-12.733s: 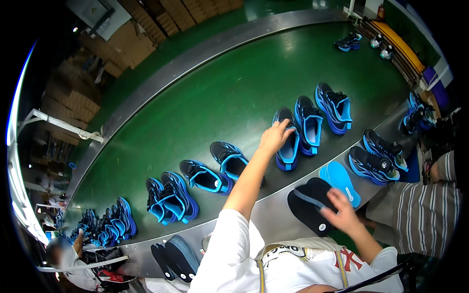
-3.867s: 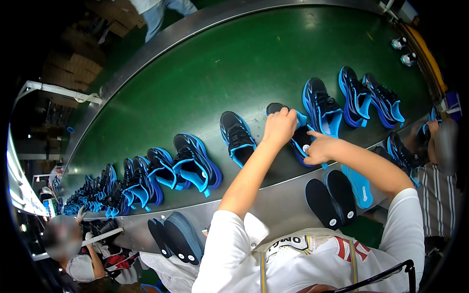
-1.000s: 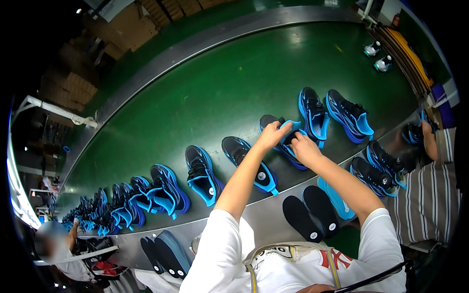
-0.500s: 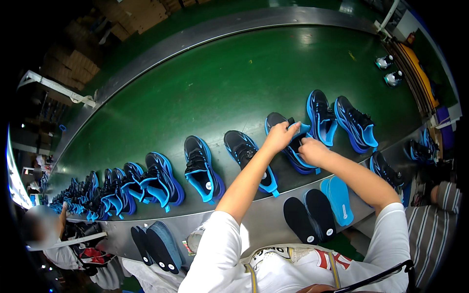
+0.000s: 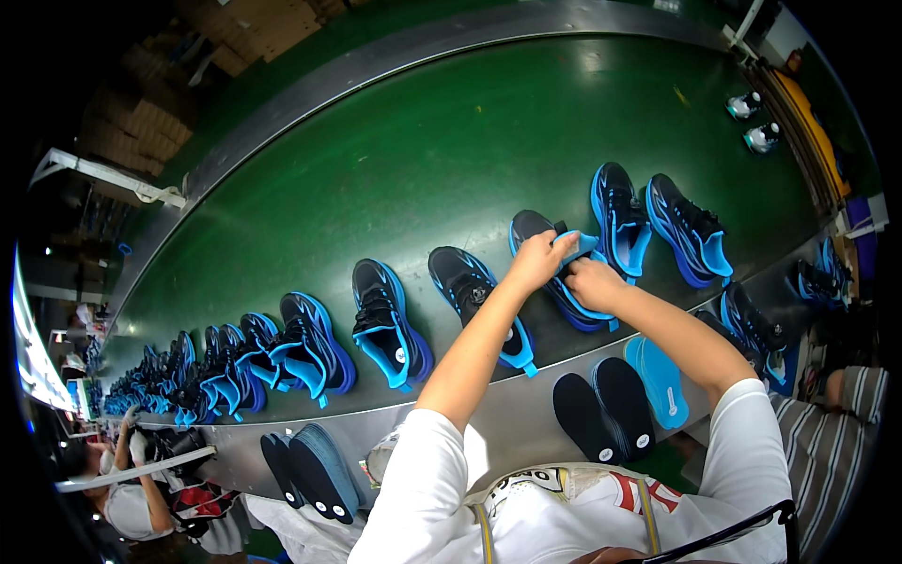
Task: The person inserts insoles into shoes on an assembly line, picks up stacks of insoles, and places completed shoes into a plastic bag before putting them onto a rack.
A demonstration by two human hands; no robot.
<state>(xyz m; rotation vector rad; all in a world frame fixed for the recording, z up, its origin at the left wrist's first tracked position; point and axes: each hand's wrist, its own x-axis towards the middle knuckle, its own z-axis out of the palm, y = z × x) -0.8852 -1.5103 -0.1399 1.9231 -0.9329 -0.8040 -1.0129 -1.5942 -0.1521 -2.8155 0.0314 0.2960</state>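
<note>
A black sneaker [image 5: 531, 224] with a blue sole and blue lining lies on the green belt, toe pointing away. My left hand [image 5: 543, 259] is closed on its tongue, pulling the light-blue inner side up and back. Inside the shoe's opening is my right hand [image 5: 596, 285], its fingertips hidden, so I cannot tell if they hold anything. Left of my hands stands a like sneaker [image 5: 460, 287] with a round white label showing inside. Two more, a sneaker [image 5: 615, 211] and another sneaker [image 5: 678, 226], stand to the right.
Black insoles [image 5: 618, 404] and blue insoles [image 5: 658, 381] lie on the metal ledge [image 5: 512, 399] before me; more black insoles [image 5: 319, 465] lie to the left. A row of sneakers [image 5: 301, 343] runs far left, where a co-worker [image 5: 132, 498] is. Another person's striped clothing [image 5: 827, 451] is at right.
My right hand has shifted slightly left, deeper into the shoe's opening. My left hand keeps its hold on the tongue. At far left the co-worker's arms have moved.
</note>
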